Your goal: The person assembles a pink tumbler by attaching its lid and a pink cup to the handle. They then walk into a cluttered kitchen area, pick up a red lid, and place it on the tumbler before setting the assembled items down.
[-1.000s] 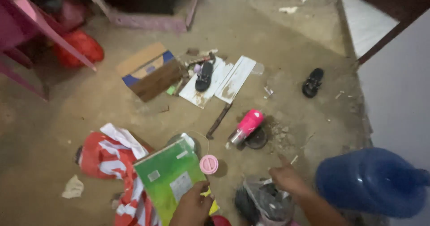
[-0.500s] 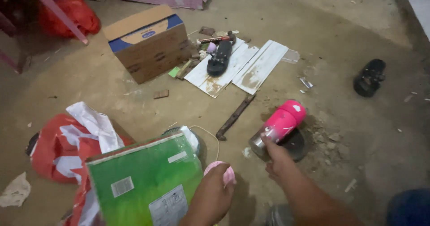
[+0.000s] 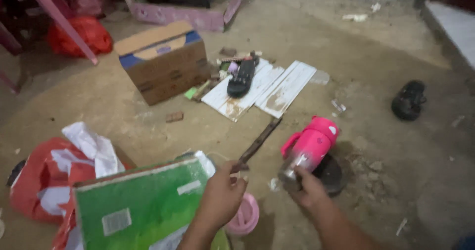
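My right hand [image 3: 308,189] grips the lower end of a pink drinking bottle [image 3: 309,146] that leans tilted over a dark round hollow in the floor [image 3: 331,173]. My left hand [image 3: 221,196] hovers with its fingers pinched together just above a pink round lid [image 3: 244,217] and beside a green box [image 3: 138,208]. Whether the left fingers hold something small is unclear. A dark stick [image 3: 257,143] lies on the floor right beyond the left fingertips.
A cardboard box [image 3: 163,62] stands at the back left. White panels [image 3: 262,89] carry a black sandal [image 3: 241,77]; another sandal [image 3: 408,100] lies at the right. A red-and-white bag [image 3: 54,173] lies left, a red bag [image 3: 79,34] far left, a pink board [image 3: 188,15] behind.
The view has swung closer and lower. My right hand has reached the pink bottle and taken hold of its lower end. My left hand has risen off the pink lid.
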